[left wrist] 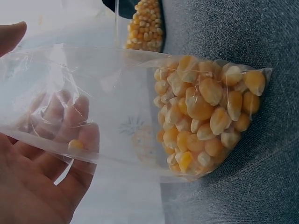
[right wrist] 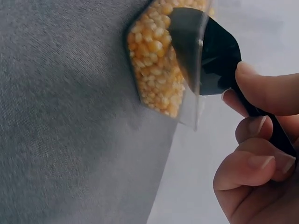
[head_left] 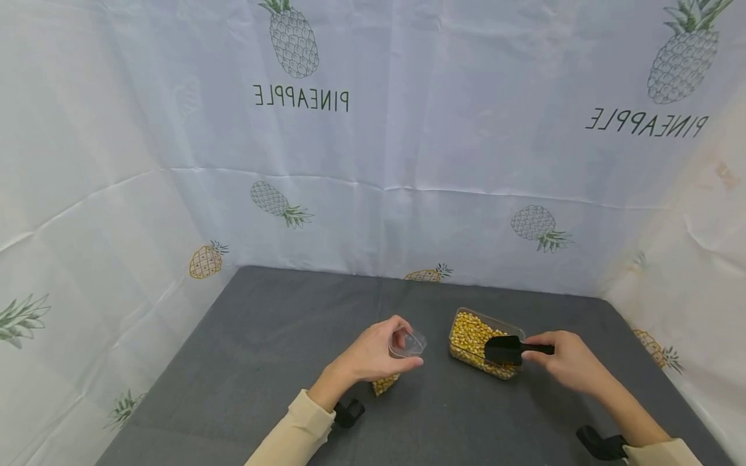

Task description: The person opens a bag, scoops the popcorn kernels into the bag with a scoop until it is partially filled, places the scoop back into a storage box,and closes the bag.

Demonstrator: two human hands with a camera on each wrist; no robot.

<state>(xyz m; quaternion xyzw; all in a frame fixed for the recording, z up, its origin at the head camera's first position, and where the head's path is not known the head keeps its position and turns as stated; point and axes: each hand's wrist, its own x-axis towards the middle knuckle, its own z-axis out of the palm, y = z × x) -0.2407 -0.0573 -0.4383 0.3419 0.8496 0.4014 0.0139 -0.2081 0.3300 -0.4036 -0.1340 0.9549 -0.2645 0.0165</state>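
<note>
My left hand (head_left: 368,353) holds a clear plastic bag (left wrist: 124,93) by its upper part, thumb on one side and curled fingers on the other, so the mouth is spread. Corn kernels (left wrist: 201,116) fill the bottom of the bag, which stands on the table. One single kernel (left wrist: 75,144) lies near the fingertips. With thumb and fingers my right hand (head_left: 574,364) grips the handle of a black scoop (head_left: 504,350). The scoop's blade reaches over the rim into a clear plastic container (right wrist: 190,109) of corn kernels (head_left: 471,333).
A dark grey cloth covers the table (head_left: 274,323). White curtains (head_left: 373,226) with pineapple prints hang behind it and at both sides. Black wrist straps (head_left: 603,445) sit on both forearms.
</note>
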